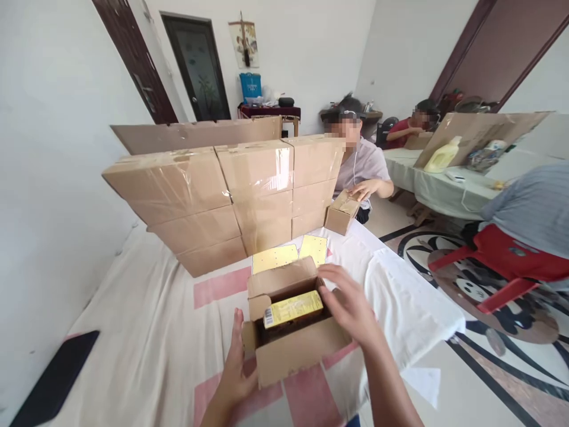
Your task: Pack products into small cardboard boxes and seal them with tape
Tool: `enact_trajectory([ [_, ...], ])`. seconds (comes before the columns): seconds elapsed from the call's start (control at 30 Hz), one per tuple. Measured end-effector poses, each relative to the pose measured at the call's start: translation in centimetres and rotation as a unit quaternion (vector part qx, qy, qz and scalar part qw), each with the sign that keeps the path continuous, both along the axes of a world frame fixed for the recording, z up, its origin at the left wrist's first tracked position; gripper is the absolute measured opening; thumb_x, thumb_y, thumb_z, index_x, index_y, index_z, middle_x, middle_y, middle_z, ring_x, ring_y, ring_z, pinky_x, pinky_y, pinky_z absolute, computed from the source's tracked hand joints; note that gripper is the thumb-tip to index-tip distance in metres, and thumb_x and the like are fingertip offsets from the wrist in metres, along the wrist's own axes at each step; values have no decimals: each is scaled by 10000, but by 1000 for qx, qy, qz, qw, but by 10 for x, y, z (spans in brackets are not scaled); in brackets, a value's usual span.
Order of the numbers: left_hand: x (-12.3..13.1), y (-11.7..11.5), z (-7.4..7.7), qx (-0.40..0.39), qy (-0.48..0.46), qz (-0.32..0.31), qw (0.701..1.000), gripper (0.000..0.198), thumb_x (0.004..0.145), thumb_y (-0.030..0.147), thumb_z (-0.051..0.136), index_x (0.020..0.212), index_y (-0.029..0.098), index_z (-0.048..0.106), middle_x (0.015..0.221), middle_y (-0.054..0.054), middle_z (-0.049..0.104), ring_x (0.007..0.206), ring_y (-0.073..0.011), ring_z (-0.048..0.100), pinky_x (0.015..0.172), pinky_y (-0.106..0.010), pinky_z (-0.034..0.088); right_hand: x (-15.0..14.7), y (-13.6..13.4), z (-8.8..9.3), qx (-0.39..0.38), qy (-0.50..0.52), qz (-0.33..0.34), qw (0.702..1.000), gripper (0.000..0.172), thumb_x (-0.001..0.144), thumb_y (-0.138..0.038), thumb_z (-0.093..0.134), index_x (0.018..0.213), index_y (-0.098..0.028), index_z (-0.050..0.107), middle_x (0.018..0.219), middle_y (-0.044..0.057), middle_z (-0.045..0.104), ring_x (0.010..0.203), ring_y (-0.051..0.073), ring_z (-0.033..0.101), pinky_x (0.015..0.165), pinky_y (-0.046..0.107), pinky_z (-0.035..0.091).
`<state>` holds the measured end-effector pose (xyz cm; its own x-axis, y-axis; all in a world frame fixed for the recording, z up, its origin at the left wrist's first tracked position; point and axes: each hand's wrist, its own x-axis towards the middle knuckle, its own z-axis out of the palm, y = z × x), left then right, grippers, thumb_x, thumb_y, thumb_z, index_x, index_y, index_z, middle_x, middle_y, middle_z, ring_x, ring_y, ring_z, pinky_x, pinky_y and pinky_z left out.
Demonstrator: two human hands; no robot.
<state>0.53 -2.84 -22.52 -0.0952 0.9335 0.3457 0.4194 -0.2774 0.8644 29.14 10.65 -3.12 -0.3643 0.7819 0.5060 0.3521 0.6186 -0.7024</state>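
An opened cardboard box point(293, 362) rests on the cloth-covered table in front of me, its flaps folded outward. Inside it lies a small yellow carton point(294, 308) with a barcode on one end. My left hand point(233, 367) is at the box's left end, fingers stretched out and apart from the thumb. At the right end, my right hand point(349, 305) reaches over the edge with its fingers spread, touching the box near its far right corner. Neither hand touches the yellow carton.
Stacked, taped cardboard boxes point(262, 196) form a wall behind. Yellow sheets point(275, 256) lie before it. A dark tablet-like slab point(57, 376) is at left. Across the table, a person point(362, 166) touches another box point(342, 213). A red stool point(520, 255) stands at right.
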Motion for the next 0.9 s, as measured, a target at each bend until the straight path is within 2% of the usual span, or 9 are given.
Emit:
enact_trajectory([
  [0.07, -3, 1, 16, 43, 43, -27, 998, 885, 952, 399, 678, 1691, 472, 197, 1780, -69, 216, 1652, -434, 36, 1279, -765, 162, 23, 1, -21, -10, 114, -107, 988, 275, 1055, -385, 529, 1274, -286, 663, 1369, 123, 687, 1343, 304, 616, 1174, 556, 478],
  [0.13, -5, 7, 34, 54, 85, -64, 993, 886, 935, 334, 700, 1680, 479, 242, 1775, -83, 229, 1646, -459, 57, 1250, -791, 217, 36, 4, -48, -66, 197, -135, 969, 371, 1071, -473, 456, 1358, -298, 613, 1435, 134, 664, 1392, 321, 600, 1195, 604, 461],
  [0.27, -5, 22, 59, 51, 122, -81, 988, 937, 843, 339, 836, 1639, 468, 361, 1732, -114, 328, 1632, -489, 153, 1222, -780, 303, 27, 4, -89, -162, 206, 18, 965, 595, 1084, -591, 229, 1414, -302, 631, 1473, 120, 663, 1494, 320, 523, 1277, 630, 352],
  [0.4, -2, 32, 57, 77, 84, -44, 993, 721, 910, 565, 735, 1574, 419, 496, 1663, -116, 441, 1622, -473, 210, 1245, -755, 277, 13, 2, -97, -162, 148, 87, 972, 677, 1083, -601, 154, 1360, -342, 714, 1528, 60, 631, 1607, 292, 352, 1336, 609, 226],
  [0.47, 3, 36, 52, 96, 45, -7, 994, 538, 1009, 637, 519, 1473, 382, 618, 1614, -98, 505, 1615, -436, 247, 1271, -733, 245, 10, 5, -97, -136, 166, 112, 970, 694, 1080, -602, 151, 1269, -341, 766, 1459, 57, 683, 1597, 291, 362, 1334, 600, 238],
  [0.57, 14, 39, 49, 96, -4, 70, 993, 502, 1071, 585, 374, 1304, 316, 728, 1511, -92, 599, 1599, -394, 290, 1302, -683, 227, 2, 14, -102, -116, 194, 101, 969, 789, 1051, -683, 120, 1133, -299, 803, 1394, 97, 703, 1528, 325, 449, 1308, 596, 295],
  [0.67, 23, 45, 50, 59, -59, 133, 988, 490, 1078, 502, 404, 1467, 283, 607, 1535, -98, 583, 1590, -365, 329, 1319, -610, 259, -13, 22, -105, -116, 188, 50, 974, 691, 1030, -730, 294, 1131, -248, 780, 1425, 138, 662, 1458, 339, 517, 1288, 574, 334],
  [0.77, 16, 59, 52, 62, -131, 130, 981, 677, 1054, 408, 386, 1696, 318, 192, 1709, -73, 390, 1590, -327, 360, 1266, -539, 396, -29, 29, -103, -132, 157, 26, 978, 511, 1025, -594, 489, 1365, -259, 669, 1503, 127, 611, 1516, 298, 458, 1301, 547, 313],
  [0.9, -9, 87, 57, 91, -151, 71, 982, 887, 902, 260, 425, 1703, 389, 68, 1761, 12, 286, 1613, -262, 326, 1213, -448, 477, -39, 44, -97, -196, 132, 39, 971, 740, 973, -402, 539, 1664, -318, 290, 1731, 99, 352, 1585, 254, 379, 1306, 539, 302],
])
